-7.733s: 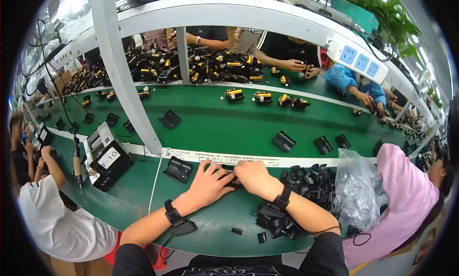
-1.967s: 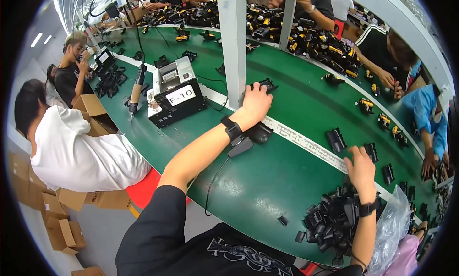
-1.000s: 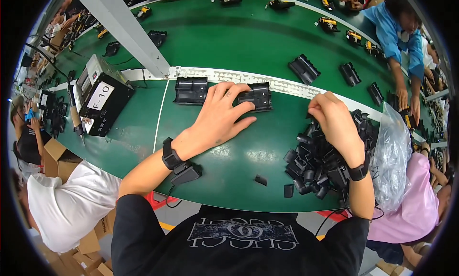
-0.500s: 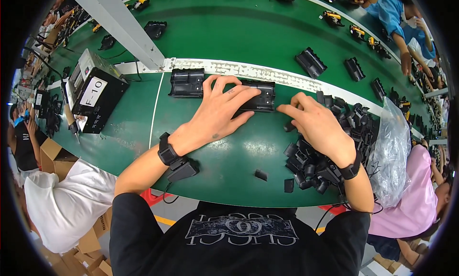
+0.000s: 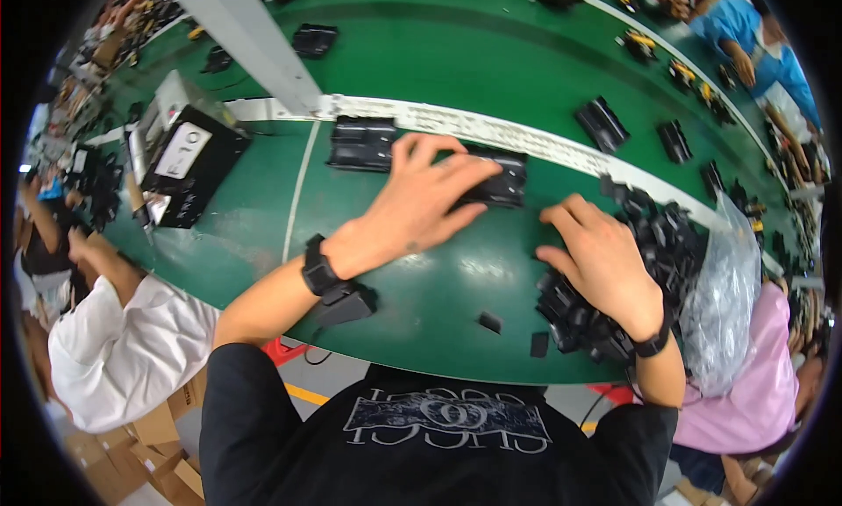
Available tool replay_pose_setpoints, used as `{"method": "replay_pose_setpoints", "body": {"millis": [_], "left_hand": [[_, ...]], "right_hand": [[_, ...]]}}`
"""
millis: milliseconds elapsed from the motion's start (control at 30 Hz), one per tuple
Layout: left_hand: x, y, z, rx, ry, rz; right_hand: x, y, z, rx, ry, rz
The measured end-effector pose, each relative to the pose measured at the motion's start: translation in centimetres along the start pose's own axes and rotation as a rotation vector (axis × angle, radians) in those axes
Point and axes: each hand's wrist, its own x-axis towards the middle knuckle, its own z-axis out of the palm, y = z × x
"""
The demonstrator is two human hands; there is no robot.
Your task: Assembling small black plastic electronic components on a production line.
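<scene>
My left hand (image 5: 421, 195) is laid over a black ribbed plastic housing (image 5: 507, 188), its fingers curled across the top and the thumb along the near side. A second, similar housing (image 5: 361, 143) lies just left of those fingers. Over the edge of a heap of small black plastic parts (image 5: 662, 243) hovers my right hand (image 5: 601, 256). Its thumb and forefinger are apart, and nothing shows between them. Two flat black pieces, one small block (image 5: 490, 322) and one square (image 5: 539, 345), lie on the green bench (image 5: 430, 287) nearer to me.
A black box-shaped device (image 5: 197, 168) stands at the left, beside a grey post (image 5: 254, 50). Beyond a white rail (image 5: 474, 124), more housings (image 5: 602, 124) lie on a green belt. A clear plastic bag (image 5: 724, 304) hangs at the right. People sit on both sides.
My right hand has drawn back from the housing towards the heap, its thumb and forefinger now apart. The left hand keeps its place on the housing. The whole view has shifted slightly.
</scene>
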Motion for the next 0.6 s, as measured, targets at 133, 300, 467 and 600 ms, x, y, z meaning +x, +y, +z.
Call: {"method": "replay_pose_setpoints", "body": {"millis": [133, 300, 467, 600], "left_hand": [[-0.8, 0.1, 0.5, -0.007, 0.009, 0.002], [-1.2, 0.3, 1.6, -0.031, 0.084, 0.060], [-1.2, 0.5, 1.6, -0.009, 0.081, 0.056], [-0.7, 0.5, 0.8, -0.003, 0.030, 0.008]], "right_hand": [[-0.5, -0.9, 0.3, 0.025, -0.052, 0.011], [-1.5, -1.8, 1.0, 0.010, -0.032, 0.062], [-0.8, -1.4, 0.6, 0.072, -0.003, 0.049], [1.8, -1.0, -0.9, 0.148, 0.243, -0.055]]}}
